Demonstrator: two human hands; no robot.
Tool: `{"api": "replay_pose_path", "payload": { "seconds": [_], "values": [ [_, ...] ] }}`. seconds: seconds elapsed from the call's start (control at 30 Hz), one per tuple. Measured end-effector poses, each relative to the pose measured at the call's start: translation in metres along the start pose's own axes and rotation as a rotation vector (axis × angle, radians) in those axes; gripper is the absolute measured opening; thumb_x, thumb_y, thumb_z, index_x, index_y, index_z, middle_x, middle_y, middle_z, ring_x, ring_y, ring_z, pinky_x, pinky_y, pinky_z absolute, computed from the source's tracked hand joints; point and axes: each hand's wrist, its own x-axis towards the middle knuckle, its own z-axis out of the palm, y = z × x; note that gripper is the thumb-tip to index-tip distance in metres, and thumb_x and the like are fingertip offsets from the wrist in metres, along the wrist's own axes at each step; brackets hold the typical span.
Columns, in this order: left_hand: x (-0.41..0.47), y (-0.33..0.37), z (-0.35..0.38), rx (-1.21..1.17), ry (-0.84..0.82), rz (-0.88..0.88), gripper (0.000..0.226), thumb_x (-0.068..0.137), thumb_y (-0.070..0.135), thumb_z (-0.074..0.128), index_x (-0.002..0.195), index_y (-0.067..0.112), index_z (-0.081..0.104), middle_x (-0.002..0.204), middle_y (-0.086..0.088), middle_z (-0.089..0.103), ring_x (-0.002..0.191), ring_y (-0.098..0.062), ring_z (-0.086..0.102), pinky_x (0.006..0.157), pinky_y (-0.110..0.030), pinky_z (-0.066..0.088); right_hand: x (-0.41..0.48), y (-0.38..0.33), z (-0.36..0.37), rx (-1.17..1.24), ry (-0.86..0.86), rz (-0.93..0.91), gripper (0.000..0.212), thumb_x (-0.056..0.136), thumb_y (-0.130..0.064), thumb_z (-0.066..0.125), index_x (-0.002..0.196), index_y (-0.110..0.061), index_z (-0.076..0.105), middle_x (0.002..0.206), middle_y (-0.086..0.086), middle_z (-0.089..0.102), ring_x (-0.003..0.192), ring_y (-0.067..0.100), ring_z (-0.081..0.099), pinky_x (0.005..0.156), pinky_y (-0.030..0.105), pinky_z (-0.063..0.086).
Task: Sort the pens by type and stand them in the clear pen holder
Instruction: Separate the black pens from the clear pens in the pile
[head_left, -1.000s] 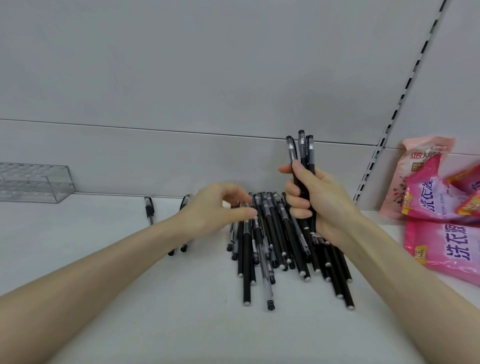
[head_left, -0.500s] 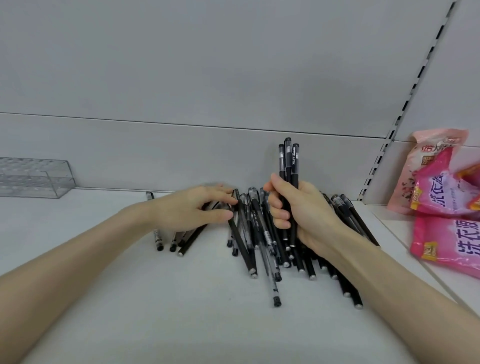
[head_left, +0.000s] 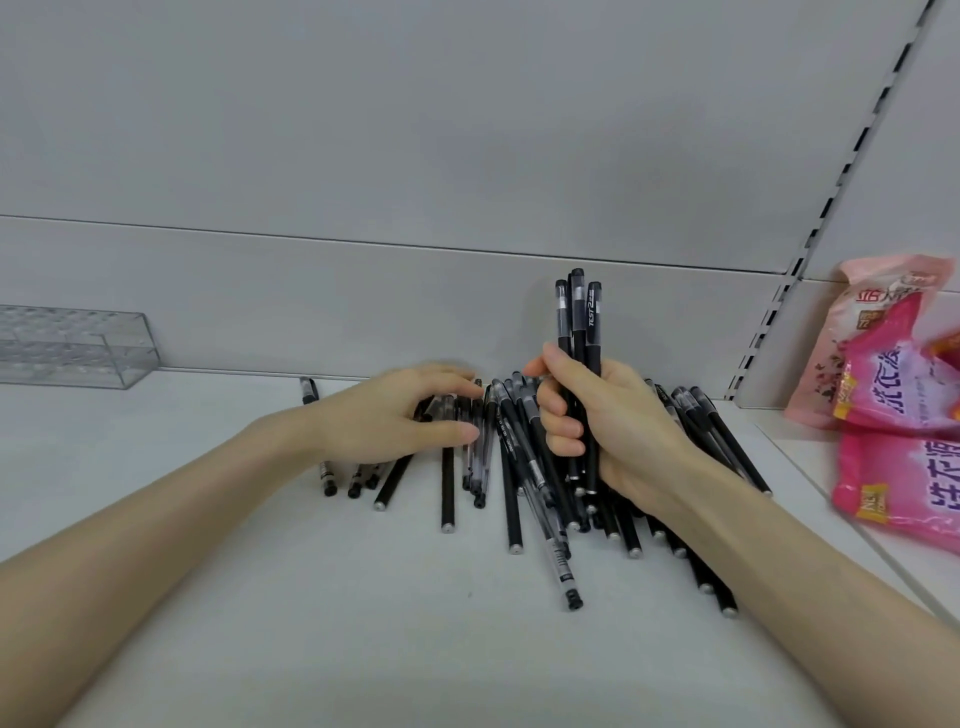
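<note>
Head view: right grip (head_left: 618, 431) closed round three upright matt-black capped pens (head_left: 577, 322). Left grip (head_left: 395, 415) loosely spread on mixed heap of black and clear-barrelled pens (head_left: 511, 467), holding nothing. Clear plastic pen holder (head_left: 78, 348) far left, well apart. Risks: overfilled bundle slipping; types mixing.

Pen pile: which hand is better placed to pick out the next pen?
Probably left. The left hand lies over the loose pens, fingers free; the right hand is full, gripping a bundle of black pens upright.
</note>
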Motion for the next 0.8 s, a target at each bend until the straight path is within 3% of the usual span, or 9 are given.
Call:
{"api": "replay_pose_path", "payload": {
  "seconds": [0.07, 0.17, 0.27, 0.47, 0.57, 0.67, 0.73, 0.8],
  "values": [
    [-0.001, 0.003, -0.005, 0.008, 0.01, -0.026, 0.073, 0.072, 0.066, 0.065, 0.131, 0.026, 0.053, 0.139, 0.018, 0.044, 0.128, 0.006, 0.038, 0.11, -0.016, 0.025, -0.001, 0.0, 0.001, -0.026, -0.017, 0.003, 0.021, 0.098, -0.022, 0.049, 0.089, -0.004, 0.057, 0.055, -0.002, 0.039, 0.042, 0.007, 0.03, 0.036, 0.017, 0.025],
    [-0.002, 0.003, -0.008, -0.038, -0.102, -0.015, 0.064, 0.075, 0.054, 0.071, 0.129, 0.024, 0.053, 0.13, 0.02, 0.051, 0.121, 0.003, 0.045, 0.103, -0.012, 0.031, -0.002, 0.001, 0.003, -0.049, -0.025, 0.01, 0.022, 0.098, -0.023, 0.049, 0.09, -0.004, 0.058, 0.056, -0.002, 0.039, 0.042, 0.007, 0.03, 0.036, 0.017, 0.026],
    [-0.003, 0.005, -0.009, -0.027, -0.096, -0.102, 0.063, 0.075, 0.042, 0.075, 0.13, 0.023, 0.05, 0.123, 0.019, 0.05, 0.116, 0.002, 0.045, 0.09, 0.001, 0.031, -0.001, 0.001, 0.005, -0.055, -0.022, 0.014, 0.022, 0.098, -0.023, 0.049, 0.089, -0.005, 0.058, 0.056, -0.002, 0.04, 0.042, 0.008, 0.03, 0.036, 0.018, 0.027],
    [-0.004, 0.008, -0.012, -0.142, 0.001, -0.129, 0.067, 0.057, 0.044, 0.08, 0.116, 0.036, 0.048, 0.119, 0.018, 0.051, 0.112, 0.01, 0.045, 0.092, -0.003, 0.032, 0.002, 0.0, 0.014, -0.117, -0.005, 0.025, 0.019, 0.098, -0.019, 0.051, 0.089, -0.004, 0.059, 0.054, -0.002, 0.041, 0.041, 0.007, 0.031, 0.036, 0.017, 0.026],
    [-0.008, 0.014, -0.02, -0.298, 0.148, -0.078, 0.06, 0.06, 0.02, 0.085, 0.109, 0.034, 0.053, 0.114, 0.009, 0.058, 0.105, 0.004, 0.055, 0.09, -0.009, 0.042, 0.001, 0.0, 0.018, -0.142, 0.009, 0.016, 0.019, 0.096, -0.017, 0.053, 0.091, -0.001, 0.062, 0.059, 0.002, 0.05, 0.044, 0.009, 0.042, 0.036, 0.018, 0.032],
    [-0.012, 0.027, -0.03, -0.52, 0.333, -0.005, 0.046, 0.063, -0.003, 0.081, 0.099, 0.017, 0.062, 0.099, -0.003, 0.066, 0.093, -0.016, 0.066, 0.083, -0.026, 0.055, 0.001, 0.002, 0.02, -0.11, -0.015, 0.022, 0.025, 0.098, -0.019, 0.05, 0.098, 0.002, 0.064, 0.082, 0.014, 0.071, 0.067, 0.017, 0.068, 0.056, 0.022, 0.056],
    [-0.013, 0.037, -0.035, -0.628, 0.429, 0.054, 0.038, 0.064, -0.005, 0.079, 0.093, 0.013, 0.063, 0.092, -0.002, 0.069, 0.089, -0.016, 0.069, 0.077, -0.025, 0.055, -0.001, 0.001, 0.021, -0.091, -0.084, 0.048, 0.03, 0.098, -0.021, 0.048, 0.109, 0.003, 0.062, 0.099, 0.019, 0.072, 0.088, 0.024, 0.072, 0.077, 0.03, 0.059],
    [-0.011, 0.043, -0.034, -0.676, 0.514, 0.092, 0.034, 0.066, -0.005, 0.078, 0.091, 0.013, 0.064, 0.088, 0.0, 0.069, 0.088, -0.017, 0.069, 0.075, -0.025, 0.055, -0.005, -0.002, 0.023, -0.089, -0.192, 0.083, 0.031, 0.099, -0.022, 0.045, 0.112, 0.002, 0.061, 0.101, 0.02, 0.071, 0.093, 0.03, 0.071, 0.085, 0.038, 0.057]
  ]
}}
